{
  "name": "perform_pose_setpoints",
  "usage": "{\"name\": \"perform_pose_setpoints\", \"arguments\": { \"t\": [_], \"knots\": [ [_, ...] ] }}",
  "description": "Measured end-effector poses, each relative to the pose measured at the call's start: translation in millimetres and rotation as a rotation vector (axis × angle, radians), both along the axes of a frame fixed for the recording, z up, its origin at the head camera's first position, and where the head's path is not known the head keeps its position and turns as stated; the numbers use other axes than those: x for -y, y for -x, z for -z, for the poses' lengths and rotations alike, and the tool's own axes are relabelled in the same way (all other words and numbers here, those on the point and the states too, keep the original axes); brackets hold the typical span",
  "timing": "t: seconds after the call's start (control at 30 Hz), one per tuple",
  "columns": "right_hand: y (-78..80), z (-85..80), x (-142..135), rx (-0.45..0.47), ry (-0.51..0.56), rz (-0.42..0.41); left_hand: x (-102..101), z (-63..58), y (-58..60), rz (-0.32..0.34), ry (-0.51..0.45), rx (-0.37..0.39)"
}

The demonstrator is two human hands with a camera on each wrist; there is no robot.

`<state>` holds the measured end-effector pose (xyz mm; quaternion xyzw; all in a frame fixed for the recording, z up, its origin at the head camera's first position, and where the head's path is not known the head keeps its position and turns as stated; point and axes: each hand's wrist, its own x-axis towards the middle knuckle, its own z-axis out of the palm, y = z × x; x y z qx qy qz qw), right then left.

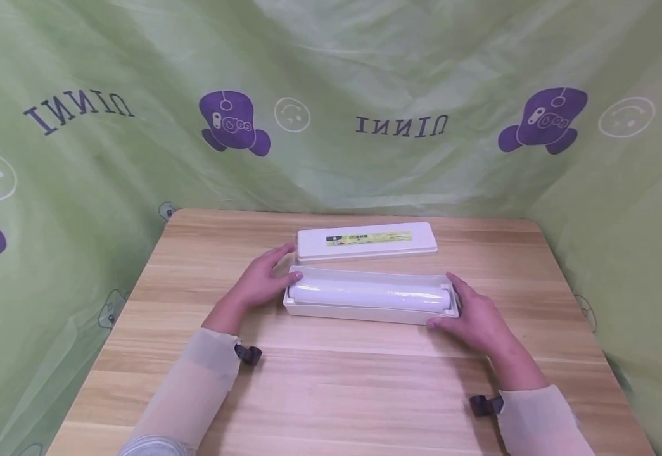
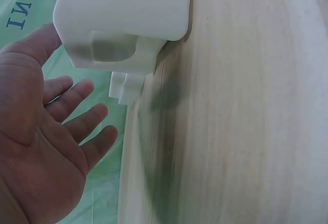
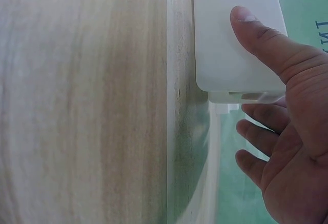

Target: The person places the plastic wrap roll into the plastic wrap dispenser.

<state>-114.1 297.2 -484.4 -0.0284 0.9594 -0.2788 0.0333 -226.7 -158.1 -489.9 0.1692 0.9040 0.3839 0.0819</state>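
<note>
A long white cling film box point(image 1: 353, 311) lies lidless on the table, a shiny wrapped roll of cling film point(image 1: 370, 292) inside it. At its left end is my left hand point(image 1: 263, 277), thumb at the rim and the other fingers loosely extended past the far corner. In the left wrist view those fingers point(image 2: 84, 124) touch nothing. My right hand point(image 1: 479, 320) holds the right end between the thumb on the front wall and a finger at the far corner. The right wrist view shows that thumb point(image 3: 261, 39) flat against the white wall, with other fingers spread behind the end.
Just behind the box lies its white lid point(image 1: 365, 251) with a yellow-green label point(image 1: 369, 238). The wooden table point(image 1: 342, 386) ends in front of a green printed cloth point(image 1: 331, 171), which also hangs at both sides.
</note>
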Motion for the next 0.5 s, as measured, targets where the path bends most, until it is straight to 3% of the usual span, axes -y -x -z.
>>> {"name": "perform_pose_setpoints", "arguments": {
  "t": [0.5],
  "knots": [
    [0.0,0.6,0,0.006,0.006,0.005,-2,7.4,14.8,-0.025,-0.02,-0.007]
  ]
}}
